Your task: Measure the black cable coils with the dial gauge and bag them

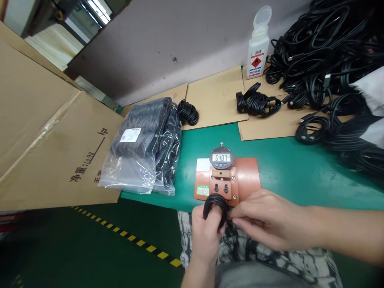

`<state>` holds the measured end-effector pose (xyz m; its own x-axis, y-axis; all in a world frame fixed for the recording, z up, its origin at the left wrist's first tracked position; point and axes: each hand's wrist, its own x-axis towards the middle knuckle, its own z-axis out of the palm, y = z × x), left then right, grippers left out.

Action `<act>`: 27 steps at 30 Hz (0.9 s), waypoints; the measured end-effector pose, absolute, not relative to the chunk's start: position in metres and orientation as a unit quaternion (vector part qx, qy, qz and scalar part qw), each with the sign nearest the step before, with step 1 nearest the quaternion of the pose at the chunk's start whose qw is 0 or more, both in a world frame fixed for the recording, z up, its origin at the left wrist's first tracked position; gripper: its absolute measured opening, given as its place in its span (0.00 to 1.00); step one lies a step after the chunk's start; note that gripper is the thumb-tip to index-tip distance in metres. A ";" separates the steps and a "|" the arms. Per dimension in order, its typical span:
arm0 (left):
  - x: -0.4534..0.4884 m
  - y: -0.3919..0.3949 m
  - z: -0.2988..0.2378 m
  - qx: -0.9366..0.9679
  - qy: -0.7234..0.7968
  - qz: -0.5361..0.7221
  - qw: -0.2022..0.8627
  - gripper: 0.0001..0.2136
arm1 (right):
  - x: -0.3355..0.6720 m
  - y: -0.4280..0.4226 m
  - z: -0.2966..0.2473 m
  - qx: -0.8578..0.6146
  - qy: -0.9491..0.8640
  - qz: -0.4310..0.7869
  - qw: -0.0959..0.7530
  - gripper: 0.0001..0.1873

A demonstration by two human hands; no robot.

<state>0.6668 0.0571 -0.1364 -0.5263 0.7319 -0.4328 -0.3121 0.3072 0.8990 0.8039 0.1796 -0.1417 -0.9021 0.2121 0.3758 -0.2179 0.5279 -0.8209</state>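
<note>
My left hand (207, 230) is wrapped round a coiled black cable (215, 202), with the thumb pushed through the loop. Close beside it, my right hand (267, 218) has its thumb and forefinger pinched together at the coil's right side; the small part between those fingertips is hidden. Both hands are at the table's front edge, just below a brown gauge fixture (247, 176). On the fixture stands a round digital dial gauge (221, 158), its display reading about 6.487.
Clear bags of coiled cables (141, 140) lie left, beside a large cardboard box (54, 140). Cable coils (188, 112) rest on cardboard sheets (216, 100) at the back. A white bottle (258, 50) with its lid up stands near a big cable heap (324, 52).
</note>
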 end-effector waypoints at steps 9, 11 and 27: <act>0.665 0.056 -0.135 0.168 0.670 0.556 0.463 0.22 | 0.803 0.179 -0.142 0.002 -0.846 0.486 0.220 0.09; 0.665 0.056 -0.135 0.170 0.670 0.553 0.464 0.23 | 0.803 0.180 -0.141 0.001 -0.846 0.486 0.219 0.09; 0.665 0.057 -0.134 0.165 0.665 0.560 0.465 0.23 | 0.803 0.179 -0.142 0.002 -0.846 0.487 0.218 0.09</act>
